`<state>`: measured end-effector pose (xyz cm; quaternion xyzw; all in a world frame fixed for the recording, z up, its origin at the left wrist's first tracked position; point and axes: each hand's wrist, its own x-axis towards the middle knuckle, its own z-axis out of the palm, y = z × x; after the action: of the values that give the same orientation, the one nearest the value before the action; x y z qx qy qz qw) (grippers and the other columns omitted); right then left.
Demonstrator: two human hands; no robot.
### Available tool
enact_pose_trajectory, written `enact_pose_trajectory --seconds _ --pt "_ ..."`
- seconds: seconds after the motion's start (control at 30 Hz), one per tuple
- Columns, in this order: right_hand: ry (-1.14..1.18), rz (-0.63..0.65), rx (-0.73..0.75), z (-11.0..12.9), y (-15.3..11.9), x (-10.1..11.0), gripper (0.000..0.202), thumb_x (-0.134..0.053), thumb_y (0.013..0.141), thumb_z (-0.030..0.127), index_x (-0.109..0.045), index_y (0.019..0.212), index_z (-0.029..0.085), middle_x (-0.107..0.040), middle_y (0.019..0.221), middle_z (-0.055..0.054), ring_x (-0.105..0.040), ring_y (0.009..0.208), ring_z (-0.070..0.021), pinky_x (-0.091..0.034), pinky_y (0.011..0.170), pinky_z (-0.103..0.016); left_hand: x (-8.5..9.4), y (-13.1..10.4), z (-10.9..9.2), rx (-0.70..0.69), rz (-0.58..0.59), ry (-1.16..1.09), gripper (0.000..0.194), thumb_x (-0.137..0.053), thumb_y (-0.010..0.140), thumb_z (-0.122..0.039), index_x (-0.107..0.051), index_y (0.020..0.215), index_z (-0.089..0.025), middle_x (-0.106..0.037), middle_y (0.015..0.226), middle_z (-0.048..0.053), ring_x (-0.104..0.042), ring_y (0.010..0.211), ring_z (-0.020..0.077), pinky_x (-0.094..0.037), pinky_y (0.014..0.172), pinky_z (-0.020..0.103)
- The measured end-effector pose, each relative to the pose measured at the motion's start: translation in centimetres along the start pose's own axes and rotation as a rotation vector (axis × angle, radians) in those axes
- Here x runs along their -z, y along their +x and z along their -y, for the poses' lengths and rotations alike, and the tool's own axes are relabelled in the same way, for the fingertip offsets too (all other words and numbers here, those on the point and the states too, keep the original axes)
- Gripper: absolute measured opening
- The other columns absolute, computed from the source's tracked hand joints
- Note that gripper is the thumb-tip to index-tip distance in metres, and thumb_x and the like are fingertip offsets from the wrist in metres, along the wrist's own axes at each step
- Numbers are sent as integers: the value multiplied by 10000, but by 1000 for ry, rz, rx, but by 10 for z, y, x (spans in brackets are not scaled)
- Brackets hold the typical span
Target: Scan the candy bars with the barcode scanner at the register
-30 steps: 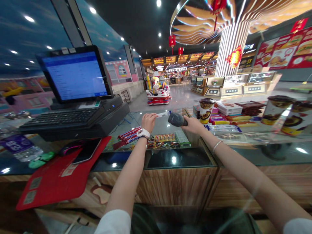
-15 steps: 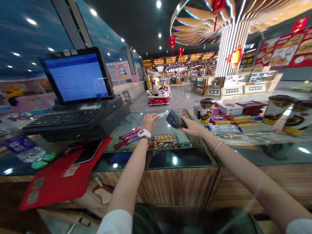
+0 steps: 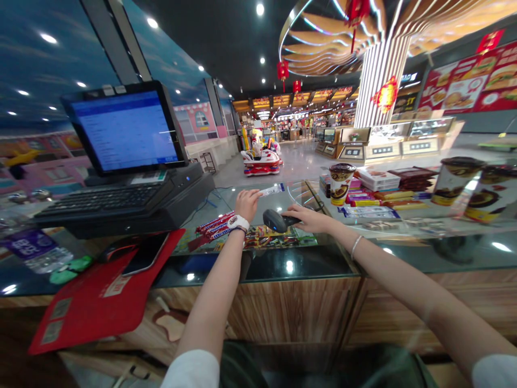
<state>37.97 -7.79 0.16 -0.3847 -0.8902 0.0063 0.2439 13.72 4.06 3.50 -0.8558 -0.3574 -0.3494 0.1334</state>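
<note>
My left hand (image 3: pixel 247 206), with a white watch on its wrist, pinches one end of a thin white and blue packet (image 3: pixel 272 189) above the glass counter. To its right, my right hand (image 3: pixel 309 218) has its fingers on the handle of a black barcode scanner (image 3: pixel 275 221), whose head points left, low over the glass. Red and blue candy sticks (image 3: pixel 214 229) lie left of my left wrist. Under the glass, colourful packets (image 3: pixel 269 237) show below the scanner.
On the left stand a monitor (image 3: pixel 127 129) and a keyboard (image 3: pixel 105 196). A phone (image 3: pixel 146 253) rests on a red mat (image 3: pixel 100 302) beside a bottle (image 3: pixel 38 248). Cups (image 3: pixel 341 184) and snacks (image 3: pixel 369 202) occupy the right counter. A white and red ride (image 3: pixel 262 161) stands beyond.
My right hand has brought the scanner down and slightly left, away from the packet. My left hand still holds the packet, now in fuller view.
</note>
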Motion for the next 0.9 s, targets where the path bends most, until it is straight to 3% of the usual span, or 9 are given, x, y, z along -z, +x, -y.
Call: enact_pose_trajectory --seconds 0.3,0.53,0.73,0.9 --pt "97 5 -40 -1 2 -10 516 -603 865 154 -526 1375 157 -537 1222 -143 -586 1130 -248 -475 1031 -462 1 0 1 -12 25 30 342 -474 924 -134 -715 1129 -265 -697 1252 58 -619 1154 236 -388 1108 473" --pt "120 -80 -12 -4 5 -15 570 -554 766 96 -562 1331 173 -554 1295 -135 -555 1213 -271 -432 1081 -495 5 2 -11 -48 41 5 336 -491 928 -139 -707 1148 -272 -690 1272 47 -615 1164 228 -381 1114 465" --pt "-178 -402 -118 -1 -6 12 548 -493 786 84 -555 1324 169 -541 1381 -161 -493 1291 -294 -387 1116 -544 6 8 -29 -126 47 -17 305 -515 942 -167 -704 1155 -277 -696 1272 34 -632 1153 215 -365 1135 477" --pt "-350 -514 -206 -1 -34 45 534 -480 797 76 -558 1318 166 -569 1363 -152 -499 1294 -284 -367 1141 -529 10 21 -54 -232 63 -60 254 -557 940 -188 -707 1139 -239 -703 1263 49 -645 1147 202 -376 1130 457"
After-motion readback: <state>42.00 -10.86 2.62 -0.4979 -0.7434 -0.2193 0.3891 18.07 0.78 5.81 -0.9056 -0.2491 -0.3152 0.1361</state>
